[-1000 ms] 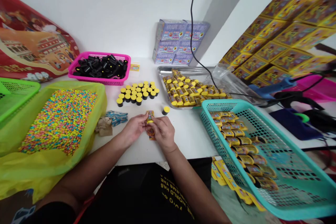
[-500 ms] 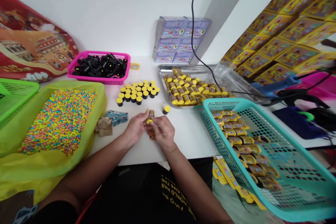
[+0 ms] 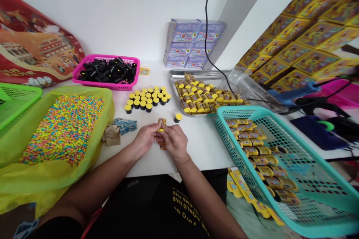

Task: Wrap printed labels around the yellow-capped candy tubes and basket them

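My left hand [image 3: 145, 139] and my right hand [image 3: 174, 142] meet over the white table [image 3: 196, 149], both pinching a small tube [image 3: 162, 122] with a yellow and orange printed label. A strip of the same print [image 3: 162, 146] shows below my fingers, mostly hidden. Just beyond my right hand stands a loose black tube with a yellow cap [image 3: 177, 118]. Several matching capped tubes [image 3: 147, 99] stand grouped farther ahead. Left of my left hand lie a crumpled brown paper [image 3: 111, 135] and a blue-and-white wrapper [image 3: 125, 126].
Coloured candy beads [image 3: 63, 130] fill a yellow-green bag at left. Ahead are a pink basket of black tubes [image 3: 106, 73] and a steel tray of labelled tubes [image 3: 207, 99]. A teal basket [image 3: 269, 164] holds more at right, beside stacked boxes [image 3: 305, 41] and a blue glue gun [image 3: 291, 91].
My hands stay together on the tube, and my right hand now covers more of the printed strip. The view has shifted only slightly.
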Tool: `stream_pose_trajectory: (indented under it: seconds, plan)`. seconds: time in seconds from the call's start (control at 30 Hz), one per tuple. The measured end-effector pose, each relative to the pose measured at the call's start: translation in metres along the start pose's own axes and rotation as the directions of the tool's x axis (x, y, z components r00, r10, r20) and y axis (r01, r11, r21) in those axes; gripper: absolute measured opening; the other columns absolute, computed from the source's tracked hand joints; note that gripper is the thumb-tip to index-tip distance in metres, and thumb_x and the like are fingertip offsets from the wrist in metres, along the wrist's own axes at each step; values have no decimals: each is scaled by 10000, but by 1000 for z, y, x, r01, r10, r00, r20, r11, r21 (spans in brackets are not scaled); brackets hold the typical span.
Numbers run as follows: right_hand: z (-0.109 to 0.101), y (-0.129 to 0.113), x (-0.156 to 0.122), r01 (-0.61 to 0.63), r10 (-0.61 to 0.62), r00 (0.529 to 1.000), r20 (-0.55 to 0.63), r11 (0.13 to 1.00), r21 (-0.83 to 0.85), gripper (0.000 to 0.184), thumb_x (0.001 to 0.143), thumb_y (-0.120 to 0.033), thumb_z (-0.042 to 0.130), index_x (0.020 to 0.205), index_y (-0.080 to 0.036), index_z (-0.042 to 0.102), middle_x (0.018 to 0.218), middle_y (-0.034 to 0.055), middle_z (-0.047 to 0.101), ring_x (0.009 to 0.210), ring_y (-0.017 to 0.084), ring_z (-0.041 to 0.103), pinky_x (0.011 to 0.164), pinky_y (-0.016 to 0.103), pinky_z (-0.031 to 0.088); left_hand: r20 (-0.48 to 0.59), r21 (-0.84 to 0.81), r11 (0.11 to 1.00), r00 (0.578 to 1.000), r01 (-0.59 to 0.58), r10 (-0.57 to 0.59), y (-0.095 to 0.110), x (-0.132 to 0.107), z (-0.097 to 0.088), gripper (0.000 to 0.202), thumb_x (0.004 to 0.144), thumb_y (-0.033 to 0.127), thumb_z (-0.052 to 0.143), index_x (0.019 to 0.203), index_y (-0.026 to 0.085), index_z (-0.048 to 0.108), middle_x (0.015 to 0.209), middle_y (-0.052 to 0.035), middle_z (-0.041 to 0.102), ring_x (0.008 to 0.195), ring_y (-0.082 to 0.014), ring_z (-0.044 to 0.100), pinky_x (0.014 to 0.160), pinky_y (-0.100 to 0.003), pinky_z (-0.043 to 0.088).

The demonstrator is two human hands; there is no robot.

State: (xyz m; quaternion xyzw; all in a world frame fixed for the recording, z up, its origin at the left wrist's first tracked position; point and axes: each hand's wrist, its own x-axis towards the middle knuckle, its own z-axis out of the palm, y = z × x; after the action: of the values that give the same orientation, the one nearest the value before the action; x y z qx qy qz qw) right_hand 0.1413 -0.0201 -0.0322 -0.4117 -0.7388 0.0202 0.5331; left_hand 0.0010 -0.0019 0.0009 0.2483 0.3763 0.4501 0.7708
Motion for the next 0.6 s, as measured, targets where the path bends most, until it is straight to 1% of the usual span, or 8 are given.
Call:
stream_pose_trajectory:
  seconds: [0.1, 0.23, 0.3, 0.4, 0.47, 0.6]
  plan:
    - [1, -2, 0, 5, -6, 1000, -7, 1000, -2, 254, 899, -195, 587, 1143, -223, 651, 884, 61, 683, 791, 185, 606, 718, 350, 535, -24, -6, 999, 999, -38, 38, 0, 0, 1, 355, 642, 374, 841, 764, 87, 670, 662, -49, 651, 569, -139, 604, 577, -267, 479]
    - [1, -5, 1, -74, 76, 995, -60, 996, 43, 266, 912, -223, 578, 1169, -209, 642, 848, 50, 676, 755, 177, 610, 695, 336, 541, 23, -74, 997, 999, -36, 37, 0, 0, 1, 357, 639, 337, 845, 826, 99, 655, 716, -48, 668, 598, -145, 624, 614, -284, 508]
    - [0, -5, 2, -61, 64, 995, -70, 997, 49, 248, 911, -214, 577, 1147, -214, 654, 813, 38, 674, 728, 170, 604, 683, 332, 538, 52, -79, 997, 998, -19, 23, 0, -1, 1, 347, 656, 346, 832, 810, 107, 634, 713, -49, 664, 606, -155, 631, 621, -299, 519]
    - [-1, -3, 2, -4, 5, 997, -72, 1000, 12, 223, 902, -190, 584, 1106, -219, 670, 795, 36, 675, 717, 168, 597, 683, 338, 530, 86, -54, 998, 996, 30, -25, 1, -1, 1, 349, 679, 372, 813, 810, 108, 625, 705, -54, 659, 598, -166, 629, 596, -308, 518]
    - [-1, -1, 1, 5, -7, 998, -59, 1000, -22, 212, 904, -193, 576, 1088, -222, 677, 793, 41, 672, 722, 172, 598, 683, 344, 528, 70, -42, 999, 997, 23, -20, 1, 0, 1, 352, 683, 383, 810, 810, 105, 635, 698, -51, 655, 584, -155, 617, 581, -293, 508]
    - [-1, -4, 2, -29, 27, 997, -75, 999, -32, 230, 897, -217, 598, 1120, -209, 655, 830, 56, 673, 746, 184, 600, 679, 348, 537, 27, -35, 999, 999, -24, 25, 1, 3, -1, 350, 646, 368, 840, 773, 96, 659, 664, -35, 643, 566, -125, 596, 570, -253, 475]
